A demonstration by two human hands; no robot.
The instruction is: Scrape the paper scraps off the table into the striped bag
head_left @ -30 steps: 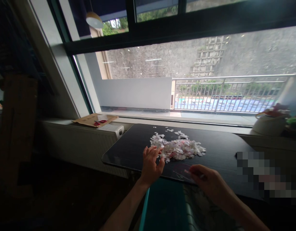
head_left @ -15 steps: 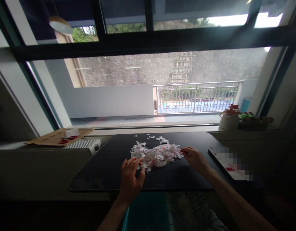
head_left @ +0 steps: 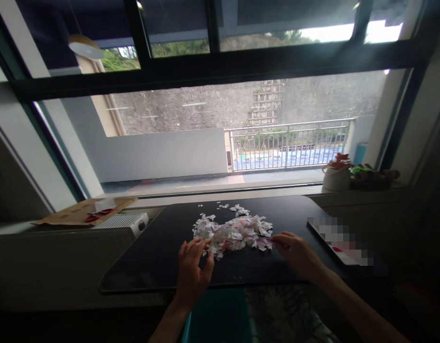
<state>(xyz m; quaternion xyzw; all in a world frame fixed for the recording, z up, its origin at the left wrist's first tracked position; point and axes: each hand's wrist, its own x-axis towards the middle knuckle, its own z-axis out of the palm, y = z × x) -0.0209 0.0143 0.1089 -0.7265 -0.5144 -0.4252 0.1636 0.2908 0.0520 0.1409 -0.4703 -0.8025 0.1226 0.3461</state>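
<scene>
A heap of torn paper scraps (head_left: 237,233), white with pink bits, lies on the black table (head_left: 144,257). At the heap's near left edge is my left hand (head_left: 194,267), its fingers spread and touching some scraps, with nothing gripped. My right hand (head_left: 294,250) is at the right edge of the heap. Its thumb and fingers are pinched together on a pinkish paper scrap, mostly covered by the fingertips.
A flat tablet-like board (head_left: 337,245), partly blurred out, lies at the table's right. Red-handled scissors (head_left: 94,217) rest on brown paper (head_left: 64,213) on the left ledge, beside a radiator (head_left: 125,223). A white pot (head_left: 336,178) stands on the windowsill. A teal surface (head_left: 220,317) shows below the table.
My right hand has moved slightly nearer to me, and scraps at the heap's right edge have spread out that way. My left hand stays by the heap. The view has shifted slightly.
</scene>
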